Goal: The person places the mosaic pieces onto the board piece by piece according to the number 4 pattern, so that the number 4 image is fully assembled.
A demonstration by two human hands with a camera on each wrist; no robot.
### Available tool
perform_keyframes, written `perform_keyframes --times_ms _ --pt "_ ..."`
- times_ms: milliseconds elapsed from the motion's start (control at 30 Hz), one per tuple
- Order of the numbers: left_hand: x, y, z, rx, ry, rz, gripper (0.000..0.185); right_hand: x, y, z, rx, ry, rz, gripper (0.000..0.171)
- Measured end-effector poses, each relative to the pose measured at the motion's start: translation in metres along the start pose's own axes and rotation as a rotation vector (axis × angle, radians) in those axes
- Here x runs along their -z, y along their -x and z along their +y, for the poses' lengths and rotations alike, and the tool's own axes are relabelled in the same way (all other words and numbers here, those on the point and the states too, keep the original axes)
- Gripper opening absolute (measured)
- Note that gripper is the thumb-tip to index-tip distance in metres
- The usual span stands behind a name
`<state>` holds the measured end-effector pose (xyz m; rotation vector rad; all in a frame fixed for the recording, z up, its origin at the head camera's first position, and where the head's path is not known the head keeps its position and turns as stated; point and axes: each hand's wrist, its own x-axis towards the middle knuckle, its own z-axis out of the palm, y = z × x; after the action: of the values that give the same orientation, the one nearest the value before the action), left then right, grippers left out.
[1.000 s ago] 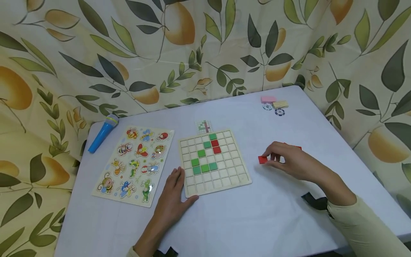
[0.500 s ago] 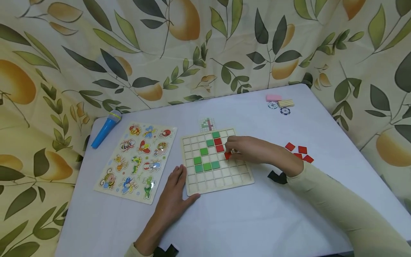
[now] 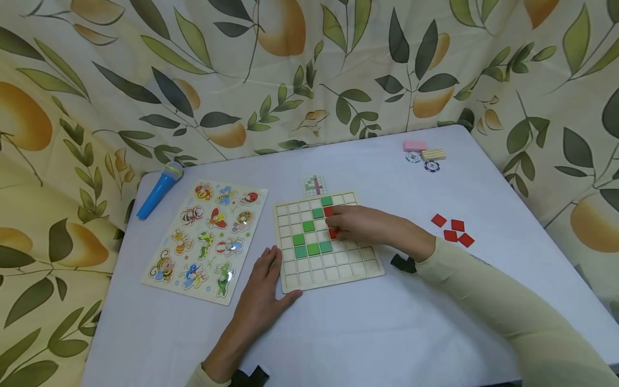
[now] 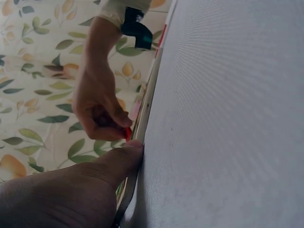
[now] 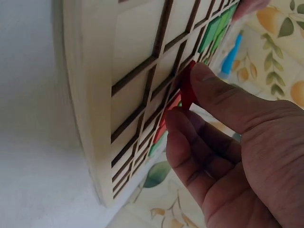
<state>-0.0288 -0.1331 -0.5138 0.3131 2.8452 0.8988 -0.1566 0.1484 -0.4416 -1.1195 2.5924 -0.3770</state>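
Right hand (image 3: 369, 226) over the board (image 3: 360, 266), pinching a red tile (image 5: 187, 88) on edge just above a cell below the set reds, left hand (image 3: 263, 293) flat and relaxed against the near-left corner, loose tiles (image 3: 453, 230) well off right.

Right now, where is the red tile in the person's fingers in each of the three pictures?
Head: red tile at picture centre, under right hand.
Left wrist: red sliver left of centre, below the fingers.
Right wrist: pinched upright, upper middle.
Shared landmark: wooden grid board.
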Motion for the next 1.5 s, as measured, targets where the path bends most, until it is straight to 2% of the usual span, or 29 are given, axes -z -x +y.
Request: perform_keyframes --times_ms 233,300,400,433,533,633,700,900,1000,1100,1200,1300,1400,1500 --pt "0.0 -0.001 0.004 -0.003 -0.01 -0.004 0.107 -0.001 -0.001 0.004 0.035 0.011 0.03 0.014" --pt "0.0 -0.001 0.005 -0.003 -0.006 -0.005 0.108 -0.001 -0.001 0.006 0.054 0.006 0.034 0.013" --pt "-0.001 -0.001 0.006 -0.007 0.0 0.001 0.108 0.002 0.002 0.007 0.059 -0.002 0.044 0.002" --pt "-0.001 -0.001 0.007 -0.008 0.003 0.002 0.109 0.003 0.005 0.006 0.047 -0.005 0.045 0.007" --pt "-0.002 0.0 0.008 -0.005 0.009 0.004 0.109 0.007 0.021 0.005 -0.035 -0.033 0.061 0.019" --pt "-0.003 0.001 0.009 0.007 0.016 -0.002 0.11 0.01 0.05 0.007 -0.141 -0.091 0.112 0.022" --pt "-0.002 0.002 0.009 0.014 0.02 -0.006 0.11 0.011 0.076 0.009 -0.203 -0.133 0.193 0.023" --pt "-0.001 0.004 0.008 0.028 0.007 -0.016 0.109 -0.002 0.163 0.024 -0.333 -0.228 0.543 0.029" --pt "-0.001 0.004 0.007 0.028 -0.002 -0.022 0.109 -0.014 0.2 0.033 -0.522 -0.348 0.661 0.028" --pt "0.0 0.005 0.006 0.032 -0.001 -0.029 0.109 -0.024 0.227 0.041 -0.703 -0.479 0.741 0.032" --pt "0.001 0.004 0.006 0.039 0.01 -0.032 0.109 -0.033 0.244 0.052 -0.81 -0.565 0.764 0.038" --pt "0.002 0.003 0.007 0.043 0.021 -0.03 0.109 -0.04 0.251 0.064 -0.899 -0.625 0.741 0.044" --pt "0.004 0.003 0.008 0.042 0.024 -0.036 0.11 -0.047 0.253 0.072 -0.99 -0.615 0.684 0.051" --pt "0.005 0.004 0.008 0.04 0.022 -0.042 0.11 -0.053 0.253 0.077 -1.038 -0.534 0.592 0.055"
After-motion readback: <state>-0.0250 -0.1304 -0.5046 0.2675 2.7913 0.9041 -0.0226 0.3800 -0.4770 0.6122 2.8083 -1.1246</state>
